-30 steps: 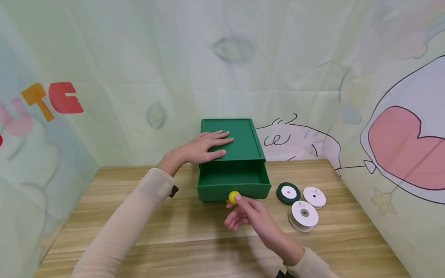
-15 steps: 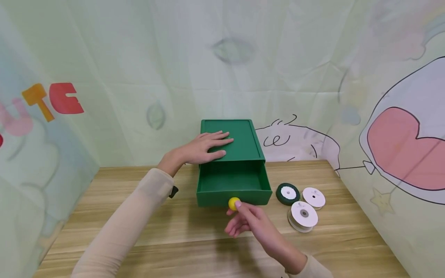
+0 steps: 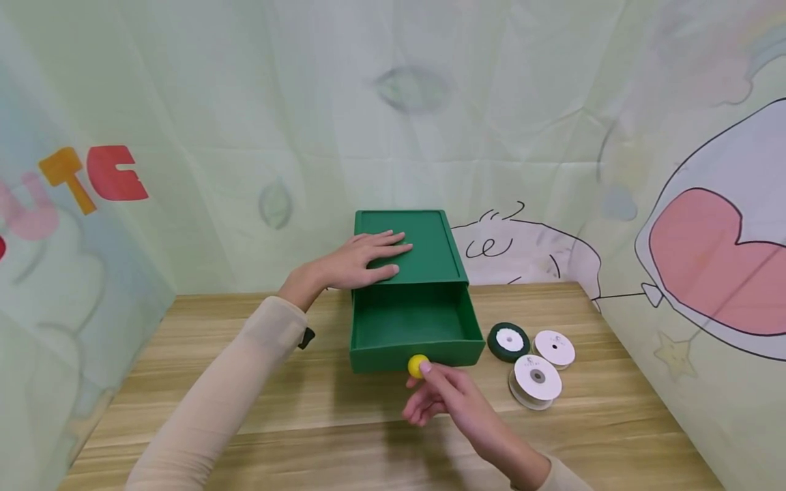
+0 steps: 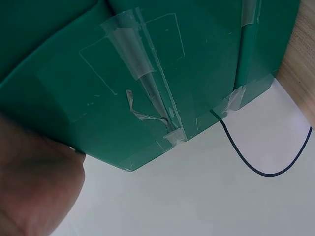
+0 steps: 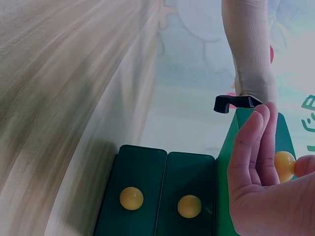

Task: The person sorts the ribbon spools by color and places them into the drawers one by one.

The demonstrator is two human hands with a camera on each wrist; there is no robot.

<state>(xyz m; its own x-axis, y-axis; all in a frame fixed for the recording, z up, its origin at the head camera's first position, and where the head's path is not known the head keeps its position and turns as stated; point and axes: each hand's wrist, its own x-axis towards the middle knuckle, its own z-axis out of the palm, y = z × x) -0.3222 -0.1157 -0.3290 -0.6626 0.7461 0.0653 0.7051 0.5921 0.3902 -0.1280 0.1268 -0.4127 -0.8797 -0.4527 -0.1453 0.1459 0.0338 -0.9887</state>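
Observation:
A green drawer cabinet (image 3: 426, 235) stands on the table in the head view, its top drawer (image 3: 377, 360) pulled out and bare inside. My left hand (image 3: 359, 261) lies flat on the cabinet's top with fingers spread. At the drawer's front, my right hand (image 3: 460, 402) pinches the round yellow knob (image 3: 416, 365) between thumb and finger. Two lower drawers (image 5: 140, 169) sit closed in the right wrist view, each with a yellow knob (image 5: 131, 198). The left wrist view shows the cabinet's side (image 4: 192, 73) with clear tape on it.
To the cabinet's right lie three ribbon spools: a dark green one (image 3: 509, 341), a white one (image 3: 555, 348) and a nearer white one (image 3: 536, 380). A printed cloth backdrop (image 3: 295, 136) rises behind the wooden table (image 3: 307, 423) and along its sides.
The top drawer has slid further out toward me, with my right hand moving along on its knob. My left hand has stayed in place on the cabinet.

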